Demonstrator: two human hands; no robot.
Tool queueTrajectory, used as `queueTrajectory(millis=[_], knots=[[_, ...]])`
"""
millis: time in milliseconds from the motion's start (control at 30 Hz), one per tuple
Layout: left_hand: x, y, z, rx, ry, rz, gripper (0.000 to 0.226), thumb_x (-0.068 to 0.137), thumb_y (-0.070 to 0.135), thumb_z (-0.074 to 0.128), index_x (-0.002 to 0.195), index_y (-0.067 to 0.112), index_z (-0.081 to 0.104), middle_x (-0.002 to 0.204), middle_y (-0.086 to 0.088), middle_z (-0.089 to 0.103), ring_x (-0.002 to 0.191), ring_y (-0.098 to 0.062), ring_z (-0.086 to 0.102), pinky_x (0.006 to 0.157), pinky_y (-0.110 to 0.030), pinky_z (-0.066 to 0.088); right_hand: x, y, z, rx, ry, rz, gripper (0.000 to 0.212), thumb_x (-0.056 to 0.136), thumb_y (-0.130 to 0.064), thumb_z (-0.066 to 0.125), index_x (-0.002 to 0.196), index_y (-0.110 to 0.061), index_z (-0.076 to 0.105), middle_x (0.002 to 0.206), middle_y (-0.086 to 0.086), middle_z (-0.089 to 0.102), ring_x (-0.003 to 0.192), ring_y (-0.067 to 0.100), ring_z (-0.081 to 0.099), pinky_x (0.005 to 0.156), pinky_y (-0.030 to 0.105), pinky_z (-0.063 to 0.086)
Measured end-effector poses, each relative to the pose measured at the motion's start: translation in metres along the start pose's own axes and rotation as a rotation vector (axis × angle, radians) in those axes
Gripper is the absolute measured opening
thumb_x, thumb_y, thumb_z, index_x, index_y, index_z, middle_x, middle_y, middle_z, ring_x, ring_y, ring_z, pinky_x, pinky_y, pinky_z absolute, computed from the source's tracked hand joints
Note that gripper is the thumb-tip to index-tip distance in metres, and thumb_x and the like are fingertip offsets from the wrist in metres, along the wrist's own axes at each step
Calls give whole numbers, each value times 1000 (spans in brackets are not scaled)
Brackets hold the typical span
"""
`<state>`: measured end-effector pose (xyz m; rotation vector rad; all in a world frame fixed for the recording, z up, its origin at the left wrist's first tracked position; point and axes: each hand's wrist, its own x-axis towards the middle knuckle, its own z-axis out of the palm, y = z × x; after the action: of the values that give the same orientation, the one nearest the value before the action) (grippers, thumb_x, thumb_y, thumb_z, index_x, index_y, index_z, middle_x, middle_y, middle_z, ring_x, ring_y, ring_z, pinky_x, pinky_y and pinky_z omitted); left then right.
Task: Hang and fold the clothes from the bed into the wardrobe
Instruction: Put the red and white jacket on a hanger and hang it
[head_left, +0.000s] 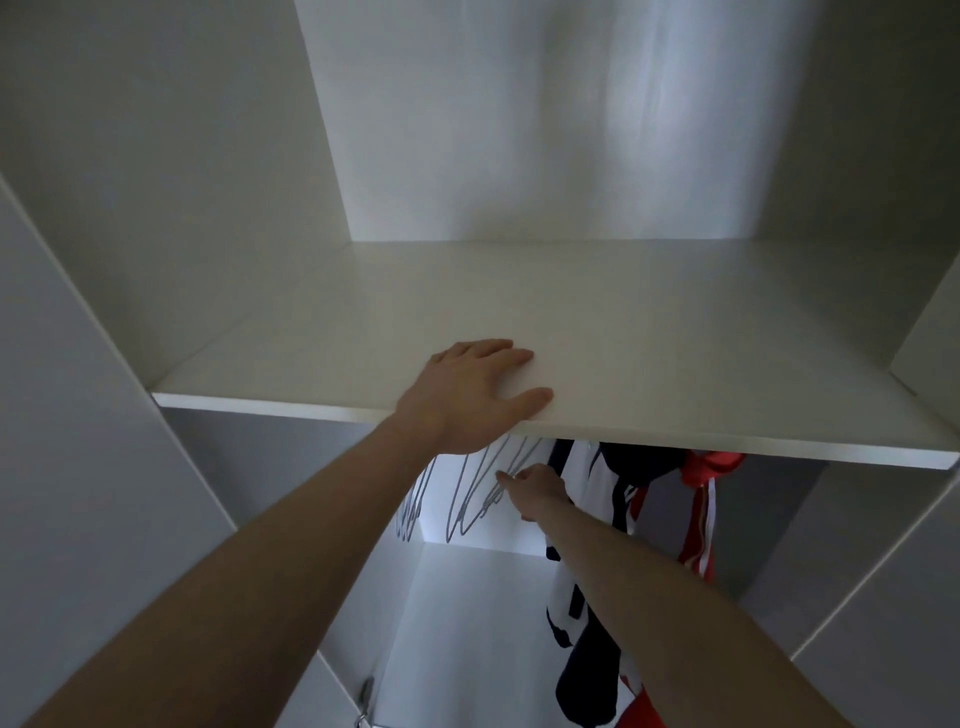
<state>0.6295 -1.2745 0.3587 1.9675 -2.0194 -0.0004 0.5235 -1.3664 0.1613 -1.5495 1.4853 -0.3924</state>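
I look into a white wardrobe. My left hand (470, 392) lies flat on the front edge of its shelf (649, 338), fingers spread. Below the shelf my right hand (535, 488) reaches in and pinches one of several grey wire hangers (467, 499) that hang from a rail hidden by the shelf. To the right of that hand hang a white and navy garment (597, 499) and a red garment with white stripes (704, 509).
The shelf top is bare. White side panels (130, 260) close in the left and right of the wardrobe. A metal hinge (366, 693) shows at the lower left. The lower compartment's back wall is lit bright.
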Motion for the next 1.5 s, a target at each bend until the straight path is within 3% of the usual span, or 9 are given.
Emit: queueTrajectory(millis=[167, 333, 467, 600, 967, 1133, 1267, 1400, 1500], knots=[[-1, 1, -1, 0, 0, -4, 79, 84, 84, 29, 151, 43, 38, 160, 15, 34, 145, -15, 32, 119, -43, 22, 4, -7, 6, 40, -2, 8, 34, 98, -32, 64, 71, -12, 60, 89, 12, 69, 85, 29, 69, 83, 38, 62], [-1, 0, 1, -6, 5, -18, 78, 83, 85, 29, 149, 45, 39, 159, 17, 35, 146, -13, 31, 119, -41, 21, -5, -1, 3, 179, 103, 15, 23, 102, -18, 45, 106, -5, 64, 102, 15, 69, 91, 31, 70, 84, 47, 62], [0, -1, 1, 1, 8, -14, 80, 82, 86, 28, 149, 45, 39, 159, 16, 35, 146, -15, 32, 118, -43, 22, -23, 16, 3, 299, 154, -5, 20, 105, -18, 43, 104, -9, 60, 94, 12, 68, 75, 24, 68, 76, 47, 63], [-1, 0, 0, 18, 0, -8, 82, 81, 86, 26, 150, 43, 39, 160, 15, 36, 146, -17, 32, 118, -43, 23, -45, 35, -5, 267, 230, -62, 21, 104, -18, 43, 99, -11, 61, 97, 10, 68, 90, 31, 68, 82, 50, 60], [0, 3, -1, 40, -17, -11, 87, 79, 88, 22, 150, 42, 41, 160, 13, 36, 146, -19, 32, 119, -43, 24, -99, 76, -22, 272, 345, -153, 16, 103, -6, 48, 98, -6, 63, 86, 0, 63, 77, 14, 59, 60, 11, 42], [-3, 2, -4, 48, -18, -4, 90, 77, 88, 20, 151, 40, 40, 161, 12, 36, 147, -21, 32, 119, -44, 23, -133, 89, -24, 278, 324, -172, 18, 100, -7, 53, 91, -19, 63, 87, -1, 67, 74, 11, 60, 71, 24, 49], [-7, 2, -5, 27, -13, 22, 88, 80, 86, 21, 150, 37, 41, 161, 9, 34, 145, -25, 37, 119, -47, 27, -162, 99, -29, 298, 295, -191, 23, 99, -1, 53, 87, -17, 64, 73, -2, 64, 47, -1, 49, 49, 12, 38], [-10, 2, -6, -37, 22, 52, 81, 84, 83, 26, 149, 36, 39, 162, 7, 31, 141, -28, 41, 117, -49, 32, -197, 102, -29, 234, 366, -197, 24, 100, -6, 55, 85, -20, 67, 80, -3, 72, 55, -3, 56, 54, 9, 39], [-13, -1, -5, -70, 33, 100, 79, 88, 80, 28, 152, 34, 37, 163, 4, 29, 142, -29, 40, 117, -49, 33, -232, 101, -29, 213, 371, -168, 22, 103, -10, 54, 88, -16, 68, 64, -11, 67, 49, -5, 56, 49, 9, 37]])
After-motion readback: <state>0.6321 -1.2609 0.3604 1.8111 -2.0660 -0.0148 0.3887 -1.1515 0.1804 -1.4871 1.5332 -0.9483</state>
